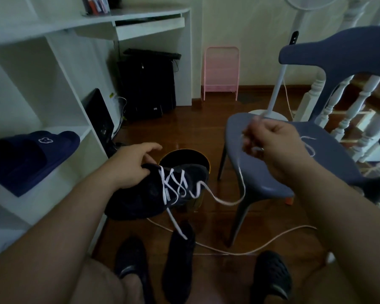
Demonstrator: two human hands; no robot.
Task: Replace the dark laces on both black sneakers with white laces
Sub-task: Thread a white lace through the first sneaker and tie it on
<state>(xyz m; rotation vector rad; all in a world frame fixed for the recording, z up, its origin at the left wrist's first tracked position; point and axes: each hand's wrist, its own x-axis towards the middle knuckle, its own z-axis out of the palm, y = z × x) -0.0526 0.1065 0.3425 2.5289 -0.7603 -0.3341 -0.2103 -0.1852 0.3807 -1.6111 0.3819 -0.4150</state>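
Note:
My left hand [132, 165] grips a black sneaker [149, 194] by its heel end, holding it in the air above a round bin. A white lace [226, 201] is threaded through several of its eyelets. One lace end hangs down loose below the shoe. The other end runs up to my right hand [272, 145], which pinches it raised over the chair seat. The second black sneaker [178, 262] stands on the floor between my feet. Another white lace [308, 144] lies on the chair seat.
A blue-grey plastic chair [261, 172] stands at the right. A dark round bin [184, 156] sits under the held shoe. White shelving [53, 84] with a navy slipper [31, 154] fills the left. A pale cable [272, 242] crosses the wooden floor. A fan stand rises behind the chair.

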